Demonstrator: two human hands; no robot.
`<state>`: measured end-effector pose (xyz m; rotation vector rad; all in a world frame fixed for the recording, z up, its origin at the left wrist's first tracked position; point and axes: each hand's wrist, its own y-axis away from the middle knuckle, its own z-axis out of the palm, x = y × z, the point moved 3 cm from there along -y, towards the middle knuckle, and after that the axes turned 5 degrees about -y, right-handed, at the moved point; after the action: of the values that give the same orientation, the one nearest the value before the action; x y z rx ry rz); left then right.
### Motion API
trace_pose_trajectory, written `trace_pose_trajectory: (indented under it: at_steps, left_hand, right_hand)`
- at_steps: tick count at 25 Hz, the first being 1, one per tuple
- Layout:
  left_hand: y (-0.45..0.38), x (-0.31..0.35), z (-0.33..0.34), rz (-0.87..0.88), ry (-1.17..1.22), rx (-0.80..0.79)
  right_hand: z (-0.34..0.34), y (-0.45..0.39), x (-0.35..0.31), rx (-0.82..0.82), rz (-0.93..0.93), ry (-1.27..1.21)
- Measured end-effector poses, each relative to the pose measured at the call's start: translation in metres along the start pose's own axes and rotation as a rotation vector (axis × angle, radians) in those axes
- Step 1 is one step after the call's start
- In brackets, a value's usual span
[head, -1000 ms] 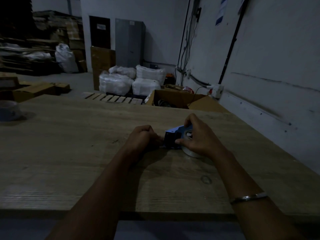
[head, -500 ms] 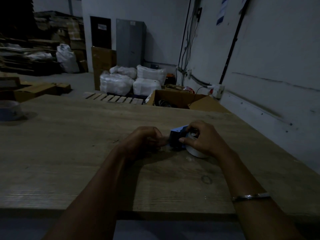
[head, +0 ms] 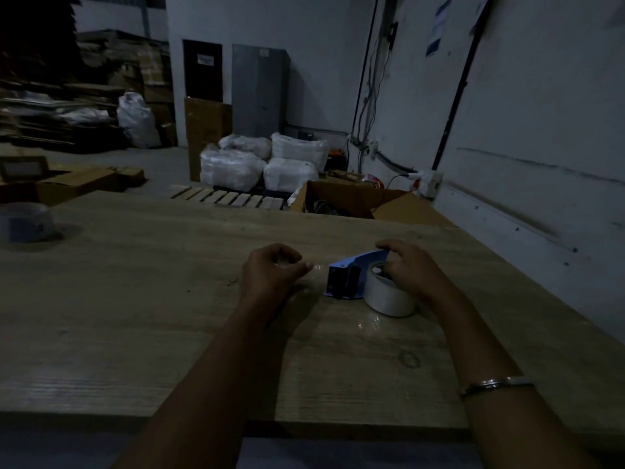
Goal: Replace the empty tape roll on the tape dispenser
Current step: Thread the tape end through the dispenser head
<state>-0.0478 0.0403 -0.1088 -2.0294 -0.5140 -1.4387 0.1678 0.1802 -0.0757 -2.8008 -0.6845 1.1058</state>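
A blue tape dispenser (head: pixel 348 275) lies on the wooden table (head: pixel 135 299) with a clear tape roll (head: pixel 389 296) mounted in it. My right hand (head: pixel 411 272) rests over the dispenser and roll, fingers curled on the roll's core and the blue top edge. My left hand (head: pixel 274 272) sits just left of the dispenser's mouth. Its thumb and fingers pinch the free end of the clear tape (head: pixel 316 270), which stretches from the mouth to the fingers.
Another tape roll (head: pixel 25 221) stands at the table's far left edge. Beyond the far edge sit an open cardboard box (head: pixel 355 201), a pallet with white sacks (head: pixel 263 164) and more cartons. A white wall runs along the right.
My left hand has drawn away to the left, pulling a short length of tape out of the dispenser. My right hand shifted back onto the roll, uncovering the blue body.
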Motion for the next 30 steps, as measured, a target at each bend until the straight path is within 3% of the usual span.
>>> trace_pose_trajectory:
  at_steps: [9,16,26,30]
  left_hand:
    - [-0.003,-0.002,-0.007,-0.021,-0.282,0.277]
    - [-0.005,-0.003,-0.008,-0.046,-0.274,0.324]
    - [-0.008,-0.006,-0.01,-0.203,0.308,0.044]
    - [-0.01,-0.006,-0.014,-0.26,0.344,0.107]
  right_hand:
    - [-0.02,0.01,-0.003,-0.205,-0.009,0.163]
    - [-0.022,0.016,-0.013,-0.14,-0.079,0.275]
    - [-0.019,0.024,-0.018,-0.053,-0.162,0.345]
    - [-0.016,0.025,-0.022,-0.021,-0.203,0.379]
